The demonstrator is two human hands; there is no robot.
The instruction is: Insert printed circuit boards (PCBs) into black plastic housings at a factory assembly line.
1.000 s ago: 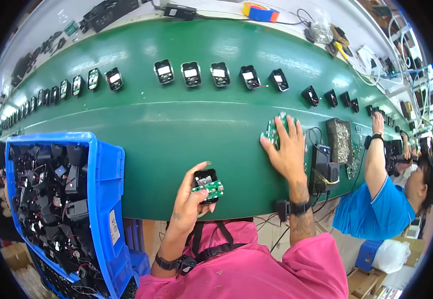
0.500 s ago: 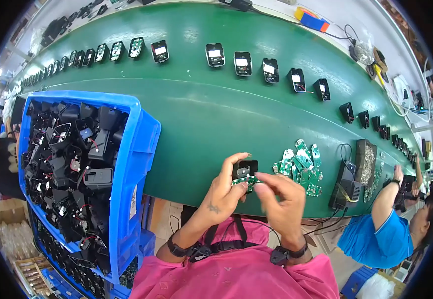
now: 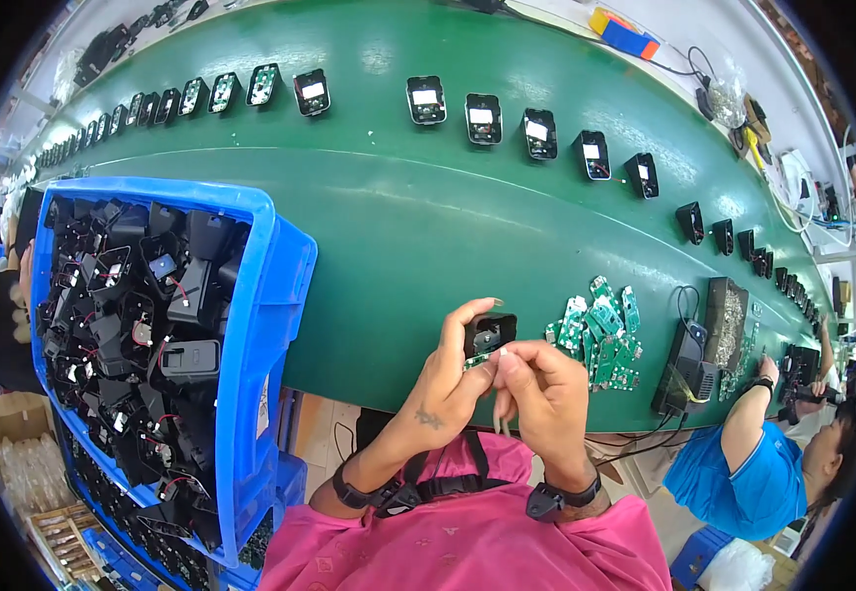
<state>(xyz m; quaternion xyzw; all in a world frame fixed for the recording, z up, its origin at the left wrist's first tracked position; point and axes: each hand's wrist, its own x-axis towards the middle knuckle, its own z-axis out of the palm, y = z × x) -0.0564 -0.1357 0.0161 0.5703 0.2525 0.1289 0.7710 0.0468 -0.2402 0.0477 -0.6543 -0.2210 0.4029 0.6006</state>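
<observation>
My left hand is wrapped round a small black plastic housing, its open side facing up. A green circuit board shows at the housing's near edge by my left thumb, mostly covered by fingers. My right hand presses thumb and forefinger together right at that edge, touching my left fingertips. What the pinch holds is too small and hidden to make out. To the right of my hands lies a loose pile of green circuit boards.
A blue crate full of black housings with wires stands at the left. Rows of housings line the green table. At the right are a black device, a tray of small metal parts and a co-worker in blue.
My right hand has moved slightly left, its fingers closing in a pinch at the housing's near edge. Less of the circuit board shows now. The co-worker's forearm has lowered.
</observation>
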